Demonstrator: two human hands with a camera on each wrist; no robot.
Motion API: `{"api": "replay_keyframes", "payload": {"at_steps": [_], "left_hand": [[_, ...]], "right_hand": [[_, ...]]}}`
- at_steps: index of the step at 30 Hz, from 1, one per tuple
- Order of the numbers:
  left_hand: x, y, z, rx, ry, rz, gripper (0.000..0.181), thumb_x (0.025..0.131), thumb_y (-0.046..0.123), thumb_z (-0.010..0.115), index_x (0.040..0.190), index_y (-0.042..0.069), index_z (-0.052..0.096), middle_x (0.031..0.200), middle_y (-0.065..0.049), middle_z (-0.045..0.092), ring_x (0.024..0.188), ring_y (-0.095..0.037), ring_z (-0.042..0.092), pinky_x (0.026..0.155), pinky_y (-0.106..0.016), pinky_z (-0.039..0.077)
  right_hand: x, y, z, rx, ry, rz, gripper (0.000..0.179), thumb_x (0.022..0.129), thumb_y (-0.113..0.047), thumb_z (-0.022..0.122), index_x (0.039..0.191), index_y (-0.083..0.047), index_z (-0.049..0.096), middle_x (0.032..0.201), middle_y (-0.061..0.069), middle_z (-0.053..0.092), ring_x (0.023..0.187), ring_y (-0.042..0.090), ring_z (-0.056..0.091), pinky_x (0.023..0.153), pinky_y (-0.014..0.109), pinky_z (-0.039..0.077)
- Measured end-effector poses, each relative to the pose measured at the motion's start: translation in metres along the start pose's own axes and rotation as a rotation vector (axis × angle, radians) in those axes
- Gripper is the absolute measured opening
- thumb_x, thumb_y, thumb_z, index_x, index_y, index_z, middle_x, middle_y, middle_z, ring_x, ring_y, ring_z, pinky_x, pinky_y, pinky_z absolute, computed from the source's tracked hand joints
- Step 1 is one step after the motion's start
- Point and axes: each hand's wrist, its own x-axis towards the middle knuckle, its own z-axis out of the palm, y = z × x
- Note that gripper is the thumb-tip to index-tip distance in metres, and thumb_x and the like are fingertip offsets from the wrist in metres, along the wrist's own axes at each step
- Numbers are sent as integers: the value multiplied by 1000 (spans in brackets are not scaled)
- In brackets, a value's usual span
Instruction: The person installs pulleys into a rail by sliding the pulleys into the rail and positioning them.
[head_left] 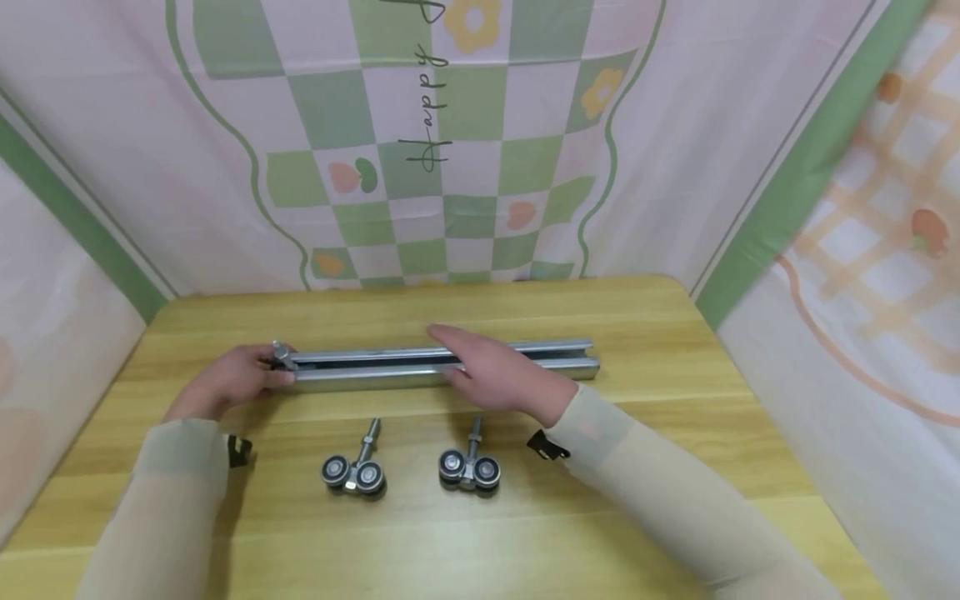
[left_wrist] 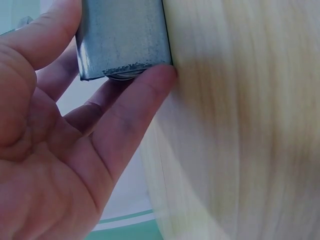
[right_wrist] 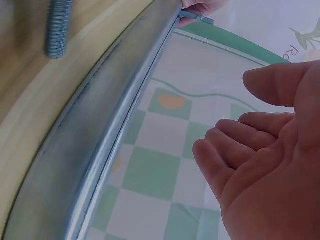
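A long C-shaped metal rail [head_left: 375, 378] lies across the table, its slot facing up. My left hand [head_left: 232, 379] grips the rail's left end, with the thumb on the near side. There a bolt [head_left: 282, 353] sticks up out of the slot, and a rounded metal edge shows under the rail's end in the left wrist view, by the fingertips of my left hand [left_wrist: 75, 130]. Above the rail's middle is my right hand [head_left: 495, 367], and in the right wrist view its fingers are relaxed, apart from the rail [right_wrist: 95, 110], with nothing in the palm.
Two roller trolleys with threaded bolts, a left one [head_left: 354, 473] and a right one [head_left: 469, 468], lie on the wooden table [head_left: 420, 550] in front of the rail. Printed cloth [head_left: 480, 108] hangs behind the table and at both sides.
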Motion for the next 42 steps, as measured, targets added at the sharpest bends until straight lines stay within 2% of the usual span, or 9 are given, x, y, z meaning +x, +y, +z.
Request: {"api": "replay_keyframes", "payload": {"at_steps": [4,8,13,17,21,26,34,42], "left_hand": [[0,-1,0,5,-1,5,58,93,35,70,141,8,53,138,-28,49,123,-47,45,99,-66,34],[0,-1,0,-20,-3,5,56,94,32,71,140,6,53,135,-26,52,118,-42,49,95,-59,41],[1,0,1,-33,2,-7,53,94,29,71,139,5,55,133,-25,53,112,-37,52,89,-49,46],[0,1,1,-42,2,-14,52,94,28,71,138,5,55,133,-24,52,110,-36,51,87,-47,46],[-2,2,1,-36,0,-13,52,94,29,70,138,6,55,133,-24,52,111,-36,51,89,-49,44],[-3,3,1,-24,7,2,53,94,30,71,138,5,55,132,-25,53,111,-37,51,89,-50,45],[-2,3,1,-38,10,-25,56,93,31,72,140,6,54,134,-25,51,113,-37,50,89,-49,46],[-1,3,2,-58,5,-50,58,93,32,72,141,6,53,141,-27,45,116,-38,49,90,-48,47]], "right_hand": [[-14,7,2,20,29,15,59,103,-20,53,156,-6,30,158,9,32,143,23,30,114,37,25],[-31,15,9,103,58,15,57,102,-20,55,154,-9,36,155,6,39,138,25,40,112,39,31],[-50,22,21,179,67,34,49,101,-21,57,147,-7,47,139,9,56,120,25,57,102,41,43],[-59,28,28,216,59,93,42,99,-15,59,140,-5,55,128,11,63,111,22,61,95,40,49],[-64,32,32,252,58,136,39,97,-8,60,136,1,57,126,13,64,109,23,63,94,41,50],[-67,36,37,252,50,202,39,97,-8,61,135,3,57,124,12,65,108,25,63,93,41,51],[-70,38,41,273,40,256,37,97,-9,62,132,3,60,121,10,67,106,22,63,93,41,51],[-72,40,47,385,5,324,36,97,-12,62,130,3,60,117,6,68,101,19,63,92,41,51]]}}
